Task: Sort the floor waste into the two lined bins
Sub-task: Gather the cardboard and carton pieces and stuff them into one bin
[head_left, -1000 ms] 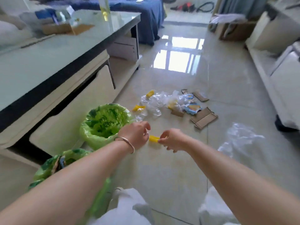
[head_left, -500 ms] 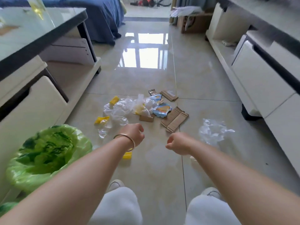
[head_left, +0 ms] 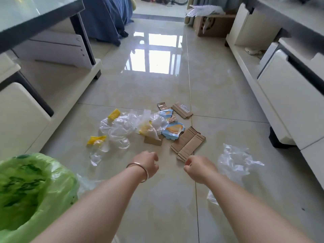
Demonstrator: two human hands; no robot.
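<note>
Both arms are reaching forward over the tiled floor (head_left: 157, 199). The left hand (head_left: 146, 163), with a bangle (head_left: 140, 171) on its wrist, is hanging with fingers loosely curled and holding nothing. The right hand (head_left: 199, 168) is also curled loosely and empty. The waste pile (head_left: 140, 127) of clear plastic, yellow pieces and cardboard is lying just ahead of the hands. A crumpled clear bag (head_left: 236, 160) is lying to the right. The green-lined bin (head_left: 26, 190) is standing at the lower left.

green-lined bin (head_left: 35, 190) near-left, waste pile (head_left: 145, 127) ahead
</note>
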